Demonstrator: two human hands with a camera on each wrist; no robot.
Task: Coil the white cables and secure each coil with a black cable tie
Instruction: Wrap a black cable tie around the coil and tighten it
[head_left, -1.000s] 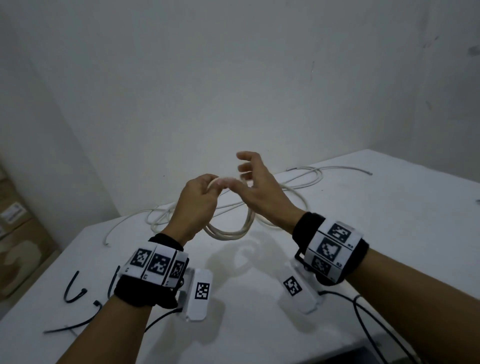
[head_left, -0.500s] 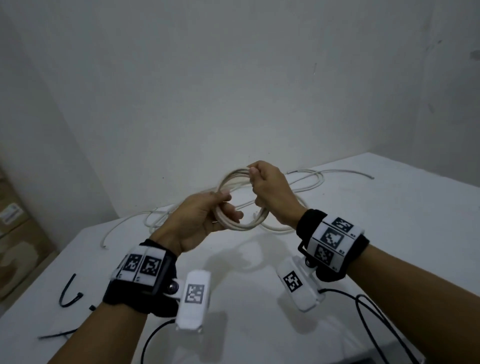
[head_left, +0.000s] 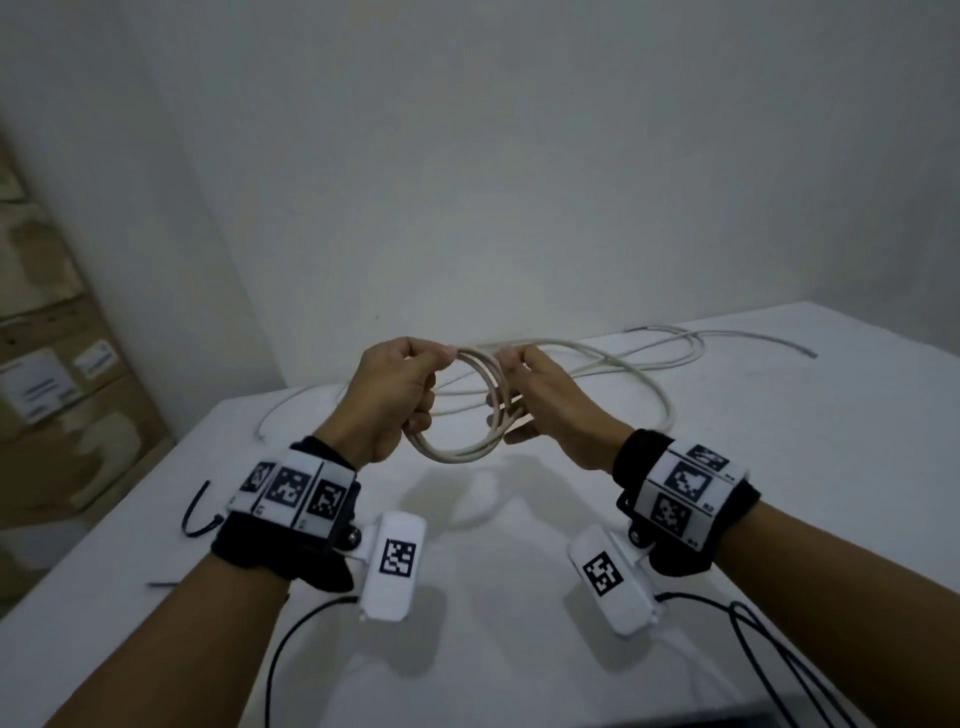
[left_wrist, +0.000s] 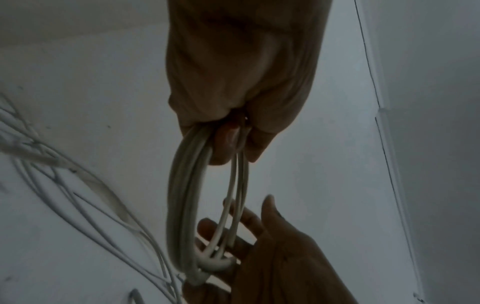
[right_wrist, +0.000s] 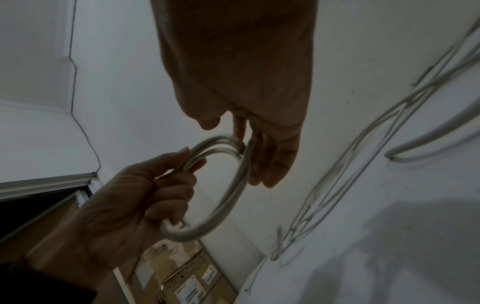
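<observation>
A small coil of white cable (head_left: 457, 451) hangs above the white table (head_left: 727, 415). My left hand (head_left: 410, 389) grips its left side, fingers curled round the strands; the left wrist view shows the coil (left_wrist: 184, 205) hanging from that left hand (left_wrist: 233, 127). My right hand (head_left: 524, 395) lies against the coil's right side with its fingers (right_wrist: 270, 164) straight and the thumb apart from the strands (right_wrist: 233, 185). Loose white cable (head_left: 644, 364) trails behind on the table. Black cable ties (head_left: 196, 514) lie at the table's left edge.
Cardboard boxes (head_left: 52, 395) stand on the floor left of the table. Thin black wires (head_left: 753, 639) run from the wrist cameras across the near table. A white wall stands close behind the table's far edge.
The right hand has let go of its pinch at the coil's top and now lies straight-fingered against the right side. The left hand has turned over, gripping the coil's left side.
</observation>
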